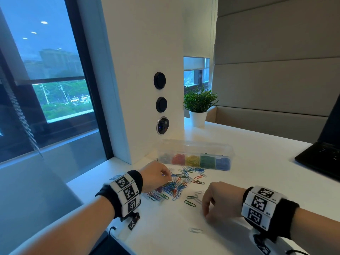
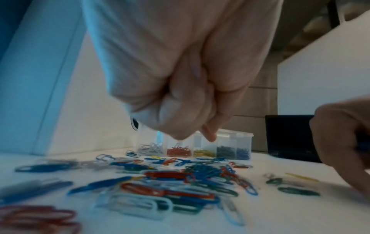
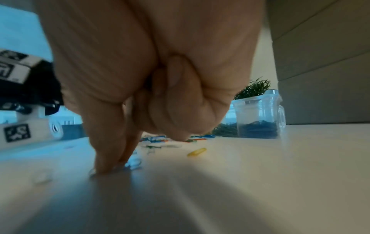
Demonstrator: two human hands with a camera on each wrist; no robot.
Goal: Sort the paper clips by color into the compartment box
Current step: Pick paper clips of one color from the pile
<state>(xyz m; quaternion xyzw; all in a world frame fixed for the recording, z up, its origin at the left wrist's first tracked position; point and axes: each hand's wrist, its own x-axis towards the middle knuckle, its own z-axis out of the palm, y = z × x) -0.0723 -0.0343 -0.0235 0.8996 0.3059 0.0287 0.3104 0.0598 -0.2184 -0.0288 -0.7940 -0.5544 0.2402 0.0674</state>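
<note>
A clear compartment box (image 1: 228, 150) stands at the back of the white table, holding white, red, yellow, green and blue clips in separate cells (image 2: 226, 136). In front lies a mixed pile of paper clips (image 1: 176, 184) (image 2: 180, 182). My left hand (image 1: 163, 173) (image 2: 194, 136) hovers over the pile's left side with fingers curled, and a small blue clip (image 1: 162, 174) shows at its fingertips. My right hand (image 1: 207, 212) (image 3: 112, 166) is right of the pile, thumb and finger tips down on the table, pinching a white clip (image 3: 134, 163).
Two green clips (image 1: 190, 203) and a yellow clip (image 3: 197, 152) lie between the hands, and a white clip (image 1: 195, 230) lies nearer me. A black laptop (image 1: 323, 153) sits at the right. A potted plant (image 1: 199, 107) and a white column with sockets (image 1: 161, 103) stand behind the box.
</note>
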